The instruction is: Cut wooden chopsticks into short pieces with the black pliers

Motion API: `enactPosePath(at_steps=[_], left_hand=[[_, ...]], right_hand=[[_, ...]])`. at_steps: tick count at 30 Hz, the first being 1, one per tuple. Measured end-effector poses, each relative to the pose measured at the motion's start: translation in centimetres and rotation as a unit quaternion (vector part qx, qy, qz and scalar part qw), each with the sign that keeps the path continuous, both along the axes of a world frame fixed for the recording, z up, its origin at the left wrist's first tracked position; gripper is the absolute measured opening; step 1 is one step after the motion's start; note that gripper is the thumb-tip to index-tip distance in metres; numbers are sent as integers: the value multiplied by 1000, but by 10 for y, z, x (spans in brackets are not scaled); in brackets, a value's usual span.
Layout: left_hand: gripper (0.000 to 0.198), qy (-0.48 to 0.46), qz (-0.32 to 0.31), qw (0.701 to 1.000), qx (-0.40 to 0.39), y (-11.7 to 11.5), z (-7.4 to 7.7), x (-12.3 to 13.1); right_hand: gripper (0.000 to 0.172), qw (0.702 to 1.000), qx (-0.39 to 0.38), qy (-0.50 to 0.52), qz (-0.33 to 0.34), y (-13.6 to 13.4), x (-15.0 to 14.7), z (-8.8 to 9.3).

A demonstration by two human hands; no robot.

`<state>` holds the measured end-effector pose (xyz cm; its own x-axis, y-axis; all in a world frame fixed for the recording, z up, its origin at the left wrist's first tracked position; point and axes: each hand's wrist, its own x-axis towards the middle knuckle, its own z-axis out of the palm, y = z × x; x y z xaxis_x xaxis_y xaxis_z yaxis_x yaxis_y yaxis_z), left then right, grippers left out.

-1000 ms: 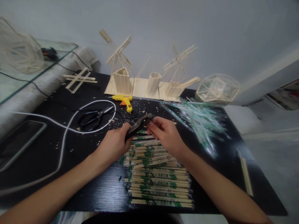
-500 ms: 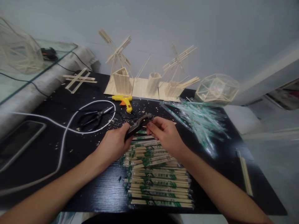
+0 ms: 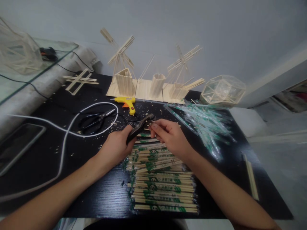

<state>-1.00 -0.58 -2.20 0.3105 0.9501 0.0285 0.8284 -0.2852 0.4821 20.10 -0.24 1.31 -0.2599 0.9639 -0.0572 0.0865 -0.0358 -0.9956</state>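
My left hand (image 3: 120, 140) is closed around a dark hand tool (image 3: 138, 128), whose head points up and to the right. Just right of the tool's head, my right hand (image 3: 169, 134) is pinched; a small pale piece shows at its fingertips, too small to make out well. Below both hands lie several wrapped chopstick packs (image 3: 165, 188) with green print, stacked in rows. A yellow glue gun (image 3: 129, 103) rests beyond the tool, and black-handled pliers (image 3: 97, 121) lie to the left inside a loop of white cable (image 3: 64, 150).
Stick models on wooden bases (image 3: 146, 89) stand along the wall. Empty wrappers (image 3: 206, 124) and a faceted stick frame (image 3: 223, 91) are at right, loose sticks (image 3: 251, 179) near the right edge. Crossed sticks (image 3: 80, 81) and a phone-like slab (image 3: 20, 145) lie left.
The dark tool and my left hand have shifted slightly left. A small gap now shows between the tool's head and my right fingertips, with a pale piece visible there.
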Motion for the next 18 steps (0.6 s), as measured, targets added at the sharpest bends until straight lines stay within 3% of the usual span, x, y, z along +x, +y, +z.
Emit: enactPosePath(at_steps=[13,15,18], left_hand=[[13,48,21,999,-8,7,4,-2],[12,68,18,998,-7,7,4,-1],[9,105,11,994,5,6,5,-1]], right_hand=[[27,999,34,-17,-13,-2,4,9],[26,996,68,-48,-25,-4,6,12],[20,970,182,-152,-47,-8,8,14]])
